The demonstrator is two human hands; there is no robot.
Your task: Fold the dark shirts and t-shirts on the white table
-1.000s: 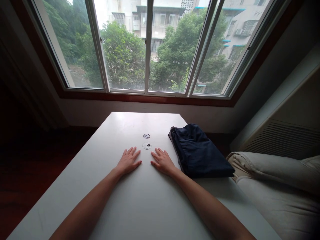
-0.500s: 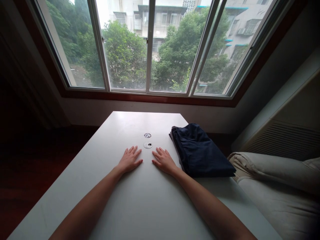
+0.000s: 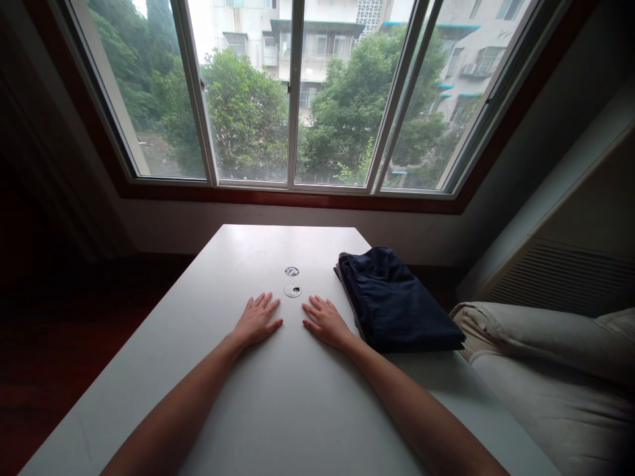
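Both my hands rest palm down on a white table (image 3: pixel 278 410). My left hand (image 3: pixel 256 320) has its fingers spread and holds nothing. My right hand (image 3: pixel 325 322) lies the same way, a small gap apart from the left, its fingers also spread and nothing in them. Just beyond my fingertips are two round fittings set in the tabletop: a cable grommet (image 3: pixel 288 291) with a dark opening, and a round hole (image 3: pixel 292 272) behind it. To the right of my right hand sits a folded stack of dark navy cloth (image 3: pixel 401 304), apart from the hand.
A wide window (image 3: pixel 292 192) with a reddish-brown frame stands past the table's far edge. On the right is a beige sofa (image 3: pixel 546 383), close to the table's side, with a slatted vent panel (image 3: pixel 560 277) behind it. Dark reddish floor (image 3: pixel 59 350) shows at left.
The view has tilted up very slightly, so the window and the table's far edge sit a little lower. My hands stay in place on the table.
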